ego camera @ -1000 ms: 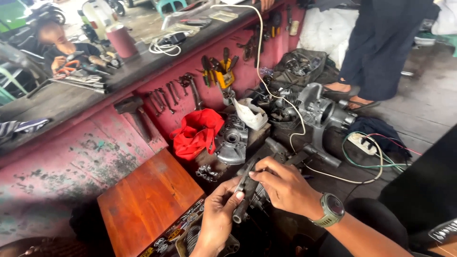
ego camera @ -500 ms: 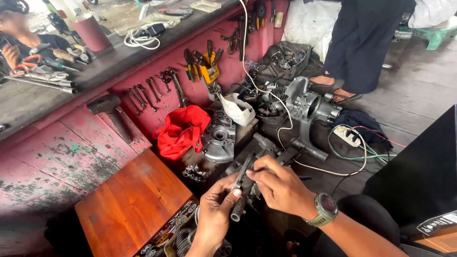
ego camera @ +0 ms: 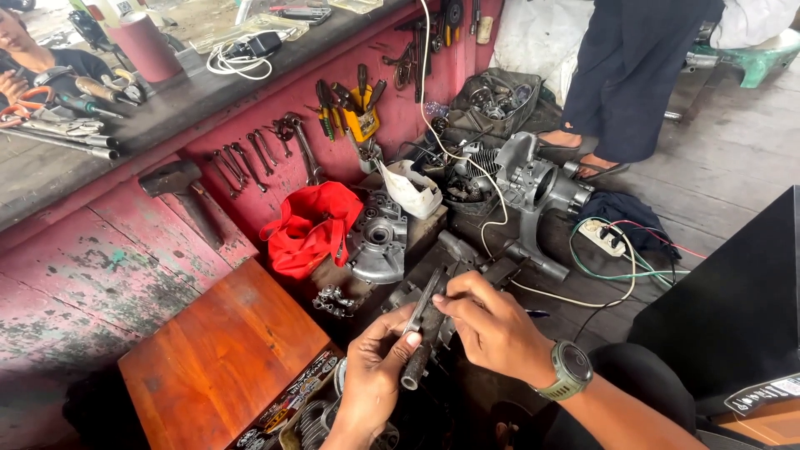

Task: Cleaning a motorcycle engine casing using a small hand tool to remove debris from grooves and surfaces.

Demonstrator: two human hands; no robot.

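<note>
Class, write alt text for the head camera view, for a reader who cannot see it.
Two bare hands work over greasy engine parts: the left hand grips a dark metal shaft while the right hand, wearing a wristwatch, pinches a thin flat tool against it. Beside them lie a red cloth, an engine casing and a wooden board, below a red workbench hung with wrenches.

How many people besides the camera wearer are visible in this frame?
2: one person behind the counter at top left, partly cropped; another person standing at top right, only legs and feet shown. Others may be out of frame.
</note>
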